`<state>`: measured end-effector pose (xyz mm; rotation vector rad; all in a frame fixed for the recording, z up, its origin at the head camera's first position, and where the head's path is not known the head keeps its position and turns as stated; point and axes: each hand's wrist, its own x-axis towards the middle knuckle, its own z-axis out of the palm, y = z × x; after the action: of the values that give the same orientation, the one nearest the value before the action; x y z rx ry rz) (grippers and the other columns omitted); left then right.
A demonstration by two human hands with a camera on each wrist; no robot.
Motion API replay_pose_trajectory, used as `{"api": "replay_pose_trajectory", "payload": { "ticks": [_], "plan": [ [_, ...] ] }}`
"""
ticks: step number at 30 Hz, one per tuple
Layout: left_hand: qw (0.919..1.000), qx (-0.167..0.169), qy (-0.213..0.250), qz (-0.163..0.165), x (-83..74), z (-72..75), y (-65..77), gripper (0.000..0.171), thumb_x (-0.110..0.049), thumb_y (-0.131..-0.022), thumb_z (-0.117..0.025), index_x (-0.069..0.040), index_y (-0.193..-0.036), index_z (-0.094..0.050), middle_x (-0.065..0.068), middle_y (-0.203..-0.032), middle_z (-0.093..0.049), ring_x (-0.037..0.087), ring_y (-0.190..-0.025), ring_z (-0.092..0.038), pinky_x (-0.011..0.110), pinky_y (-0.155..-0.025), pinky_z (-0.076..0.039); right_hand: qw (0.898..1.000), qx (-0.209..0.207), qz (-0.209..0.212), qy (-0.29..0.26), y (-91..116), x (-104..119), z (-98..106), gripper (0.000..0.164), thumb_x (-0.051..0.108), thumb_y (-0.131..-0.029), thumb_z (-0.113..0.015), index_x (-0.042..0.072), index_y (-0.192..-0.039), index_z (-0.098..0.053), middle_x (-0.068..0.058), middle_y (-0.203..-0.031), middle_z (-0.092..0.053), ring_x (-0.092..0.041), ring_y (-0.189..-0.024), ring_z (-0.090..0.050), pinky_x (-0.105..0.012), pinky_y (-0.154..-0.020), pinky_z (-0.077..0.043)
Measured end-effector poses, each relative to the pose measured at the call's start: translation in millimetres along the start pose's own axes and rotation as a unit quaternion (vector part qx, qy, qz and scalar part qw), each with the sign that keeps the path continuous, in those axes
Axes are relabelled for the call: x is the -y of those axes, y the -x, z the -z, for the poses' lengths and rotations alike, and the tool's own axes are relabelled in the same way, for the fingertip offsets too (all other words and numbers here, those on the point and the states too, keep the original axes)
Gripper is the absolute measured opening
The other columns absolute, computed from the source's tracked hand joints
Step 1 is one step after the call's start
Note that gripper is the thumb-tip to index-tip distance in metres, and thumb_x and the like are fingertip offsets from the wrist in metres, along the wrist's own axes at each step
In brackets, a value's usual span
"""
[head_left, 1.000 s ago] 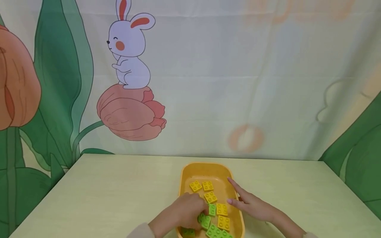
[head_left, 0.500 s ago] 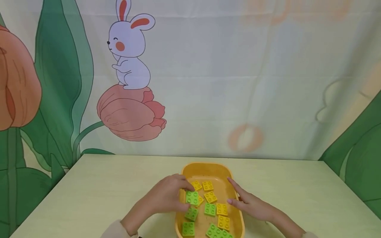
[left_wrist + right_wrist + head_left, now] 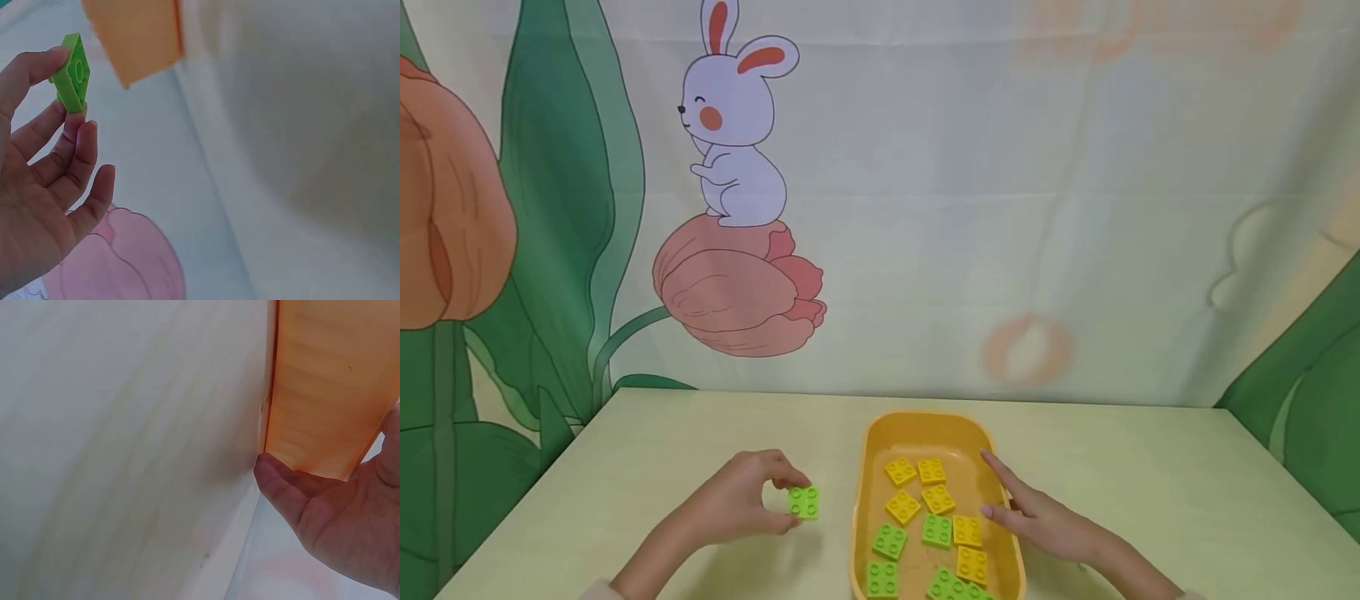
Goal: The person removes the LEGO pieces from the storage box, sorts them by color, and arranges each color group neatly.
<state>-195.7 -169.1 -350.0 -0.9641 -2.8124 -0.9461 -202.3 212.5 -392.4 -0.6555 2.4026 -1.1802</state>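
My left hand (image 3: pixel 737 500) pinches a light green toy building brick (image 3: pixel 803 502) between thumb and fingertips, held above the table left of the bin. In the left wrist view the green brick (image 3: pixel 70 75) is tilted on edge and shows its hollow underside. An orange-yellow plastic bin (image 3: pixel 925 429) stands in front of me. Inside it lie several yellow bricks (image 3: pixel 903 507) and several green bricks (image 3: pixel 890 540), studs up. On the bin's right side rests my right hand (image 3: pixel 1048 525), thumb and index finger at the rim. The right wrist view shows its fingers (image 3: pixel 284 490) against the outer wall.
A pale wood-look table (image 3: pixel 700 425) carries the bin. Behind it hangs a cloth backdrop (image 3: pixel 910 208) printed with a rabbit (image 3: pixel 737 133) and tulips. The bin's near end runs out of the head view.
The left hand has picked a green brick up from the bin and carried it left, over the rim and above the table. The right hand has stayed at the bin's side.
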Motion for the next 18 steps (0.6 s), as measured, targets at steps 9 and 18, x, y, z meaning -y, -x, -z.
{"api": "replay_pose_trajectory", "payload": {
  "ticks": [9, 18],
  "plan": [
    [0.9970, 0.074, 0.020, 0.005, 11.8, -19.1, 0.8, 0.028, -0.014, -0.065, -0.077, -0.010, -0.092, -0.072, -0.012, -0.082, -0.060, 0.008, -0.074, -0.052, 0.021, -0.065, -0.044, 1.000, 0.000, -0.005, -0.007, 0.5, 0.4, 0.6, 0.069, 0.031, -0.097, -0.040, 0.009, -0.146, 0.004, -0.028, -0.147, -0.002, -0.032, -0.115, -0.047, -0.046, -0.093, -0.040],
    [0.9918, 0.115, 0.020, 0.054, 10.1, -31.1, -10.0, 0.026, -0.008, -0.063, -0.079, -0.004, -0.087, -0.072, -0.005, -0.077, -0.064, 0.006, -0.066, -0.049, 0.021, -0.060, -0.043, 1.000, -0.001, -0.003, -0.010, 0.6, 0.8, -0.4, 0.069, 0.031, -0.098, -0.040, 0.009, -0.146, 0.004, -0.028, -0.148, 0.000, -0.037, -0.119, -0.043, -0.050, -0.094, -0.038]
  ]
}}
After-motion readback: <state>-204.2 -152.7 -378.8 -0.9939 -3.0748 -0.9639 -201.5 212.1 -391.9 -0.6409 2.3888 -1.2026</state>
